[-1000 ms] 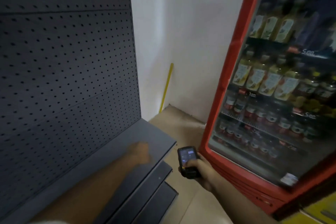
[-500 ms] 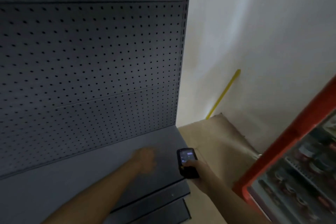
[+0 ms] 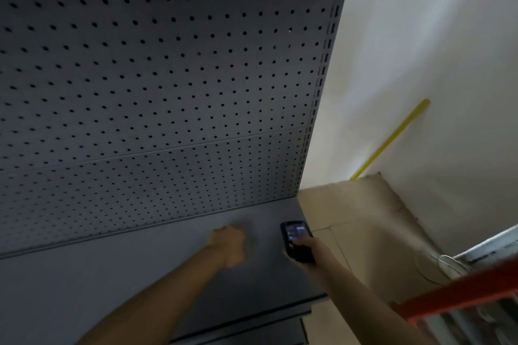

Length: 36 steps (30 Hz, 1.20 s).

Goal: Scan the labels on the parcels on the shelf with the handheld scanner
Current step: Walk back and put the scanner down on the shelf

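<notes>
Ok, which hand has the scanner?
The right hand grips the scanner, thumb on its lit screen; the left hand, over the shelf, holds nothing.

Matt grey metal shelf [image 3: 140, 274] and perforated back panel [image 3: 168, 78]; glossy black plastic scanner [image 3: 295, 241]; rough brown cardboard [image 3: 364, 218] beside it.

Left grip [image 3: 230, 246] curled into fist, arm outstretched; right grip [image 3: 304, 253] clasping scanner [image 3: 295, 239].

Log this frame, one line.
right hand grips black handheld scanner | left hand fisted over grey metal shelf | no parcels visible
</notes>
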Available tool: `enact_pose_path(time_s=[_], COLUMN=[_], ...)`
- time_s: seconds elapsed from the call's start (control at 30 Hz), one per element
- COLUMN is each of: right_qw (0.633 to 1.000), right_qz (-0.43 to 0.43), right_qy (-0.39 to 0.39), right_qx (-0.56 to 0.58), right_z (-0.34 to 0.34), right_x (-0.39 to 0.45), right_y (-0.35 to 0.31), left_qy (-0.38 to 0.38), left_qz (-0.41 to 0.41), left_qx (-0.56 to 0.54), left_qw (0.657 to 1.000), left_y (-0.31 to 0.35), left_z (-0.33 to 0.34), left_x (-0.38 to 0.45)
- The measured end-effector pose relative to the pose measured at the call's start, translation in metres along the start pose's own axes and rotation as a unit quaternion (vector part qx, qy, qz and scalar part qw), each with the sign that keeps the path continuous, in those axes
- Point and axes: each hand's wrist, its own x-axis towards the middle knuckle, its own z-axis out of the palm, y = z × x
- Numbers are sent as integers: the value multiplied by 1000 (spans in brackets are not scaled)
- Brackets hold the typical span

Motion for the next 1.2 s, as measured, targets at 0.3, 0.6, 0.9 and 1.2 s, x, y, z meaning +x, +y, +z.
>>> enact_pose_path(time_s=[0.3, 0.6, 0.9, 1.2], right_qw=[999, 997, 988, 993], right_qz=[35, 63, 65, 69], right_qy=[-35, 51, 135, 83], right_qx=[6, -6, -40, -45], right_z=[-15, -22, -27, -30], right_x=[16, 0, 1, -13], right_y=[-8, 11, 35, 27], left_qy=[4, -7, -35, -86], left_qz=[-13, -9, -30, -51], left_qx=[13, -3, -18, -52], left_qw=[1000, 1000, 999, 994], left_y=[14, 27, 23, 16], left_z=[4, 25, 51, 75], left_x=[19, 26, 15, -1])
